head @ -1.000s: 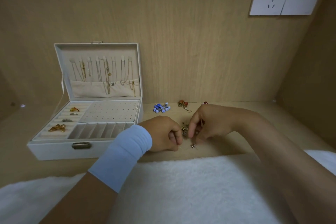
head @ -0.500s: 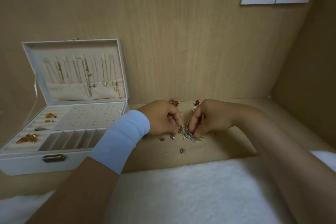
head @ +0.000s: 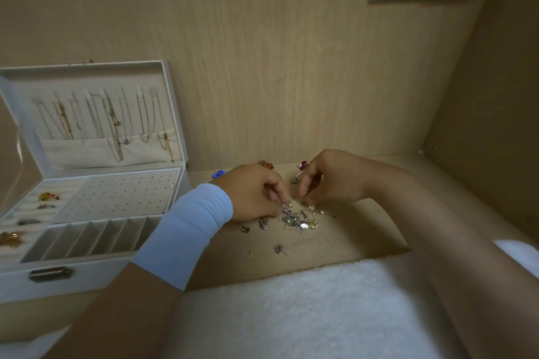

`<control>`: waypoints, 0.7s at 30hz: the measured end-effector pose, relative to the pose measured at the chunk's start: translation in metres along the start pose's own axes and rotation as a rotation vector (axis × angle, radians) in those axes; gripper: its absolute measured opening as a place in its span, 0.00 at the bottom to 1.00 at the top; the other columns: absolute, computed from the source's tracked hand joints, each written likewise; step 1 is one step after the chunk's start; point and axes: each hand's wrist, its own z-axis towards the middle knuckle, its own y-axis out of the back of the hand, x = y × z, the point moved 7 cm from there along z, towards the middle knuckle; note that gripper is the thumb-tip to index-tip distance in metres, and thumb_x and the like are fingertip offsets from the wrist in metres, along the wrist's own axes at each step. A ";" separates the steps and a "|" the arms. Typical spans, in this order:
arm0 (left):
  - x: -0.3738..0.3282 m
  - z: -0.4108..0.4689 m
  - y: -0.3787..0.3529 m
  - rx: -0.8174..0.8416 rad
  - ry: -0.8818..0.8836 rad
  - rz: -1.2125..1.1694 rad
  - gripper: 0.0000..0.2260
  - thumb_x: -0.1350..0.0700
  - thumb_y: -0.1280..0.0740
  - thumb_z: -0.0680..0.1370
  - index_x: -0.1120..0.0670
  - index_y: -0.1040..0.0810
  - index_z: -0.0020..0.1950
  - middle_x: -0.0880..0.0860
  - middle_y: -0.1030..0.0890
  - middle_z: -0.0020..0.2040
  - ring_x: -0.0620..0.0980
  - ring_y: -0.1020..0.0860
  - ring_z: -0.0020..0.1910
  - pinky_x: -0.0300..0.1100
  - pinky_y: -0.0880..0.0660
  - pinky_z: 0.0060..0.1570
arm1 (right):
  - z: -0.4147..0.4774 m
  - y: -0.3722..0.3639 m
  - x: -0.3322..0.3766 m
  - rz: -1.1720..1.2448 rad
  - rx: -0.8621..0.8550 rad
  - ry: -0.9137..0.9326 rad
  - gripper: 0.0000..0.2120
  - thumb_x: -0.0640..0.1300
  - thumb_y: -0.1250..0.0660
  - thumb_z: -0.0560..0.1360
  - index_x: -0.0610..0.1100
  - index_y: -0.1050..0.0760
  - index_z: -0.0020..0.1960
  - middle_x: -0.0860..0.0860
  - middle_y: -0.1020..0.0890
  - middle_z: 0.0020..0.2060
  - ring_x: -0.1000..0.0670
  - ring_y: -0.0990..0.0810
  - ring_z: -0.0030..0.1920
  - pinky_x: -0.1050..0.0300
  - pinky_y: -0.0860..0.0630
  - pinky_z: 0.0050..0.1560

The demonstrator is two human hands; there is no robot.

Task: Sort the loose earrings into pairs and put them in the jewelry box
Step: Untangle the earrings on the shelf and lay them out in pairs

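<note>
Hands both work the tangle. Sweep from the left: the jewelry box is open at far left, well apart from the loose pieces. Its perforated stud panel looks bare, so by my judgement pairing has barely begun. The left hand is curled, thumb and forefinger pinching a silver earring at the top edge of the earring pile. The right hand is curled too, fingertips down at the pile's far side. Whether it pinches anything I cannot tell; the pieces are too small.

Risks:
- Hooks look interlocked, so lifting the pinched piece could drag neighbours along and scatter them.
- The silver pieces look alike, so a mismatch is likely.
- The stray earring lies near the white fluffy cloth; a forearm sweep could push it into the fibres.
- The red earrings behind the right hand are easy to overlook.
- The carry to the box is long, so a weak pinch could drop a piece.
</note>
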 end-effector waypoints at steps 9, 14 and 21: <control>-0.003 -0.001 -0.009 0.056 -0.025 0.063 0.03 0.53 0.24 0.71 0.46 0.15 0.43 0.41 0.18 0.42 0.31 0.25 0.33 0.30 0.31 0.40 | -0.003 -0.019 0.022 -0.031 0.129 0.006 0.06 0.51 0.21 0.68 0.51 0.14 0.42 0.55 0.14 0.36 0.60 0.20 0.38 0.63 0.24 0.43; -0.002 -0.005 -0.004 0.041 -0.012 -0.047 0.02 0.53 0.26 0.74 0.48 0.14 0.46 0.36 0.19 0.38 0.30 0.24 0.36 0.27 0.30 0.42 | -0.003 -0.010 0.012 -0.058 0.100 -0.023 0.02 0.48 0.22 0.69 0.52 0.15 0.39 0.56 0.15 0.35 0.60 0.19 0.38 0.60 0.22 0.47; -0.002 -0.007 0.014 -0.045 -0.033 -0.233 0.02 0.55 0.27 0.76 0.51 0.15 0.47 0.45 0.15 0.42 0.39 0.18 0.42 0.34 0.23 0.52 | -0.005 0.002 0.015 0.140 0.043 0.021 0.07 0.40 0.24 0.71 0.49 0.16 0.47 0.52 0.15 0.40 0.61 0.20 0.36 0.66 0.25 0.41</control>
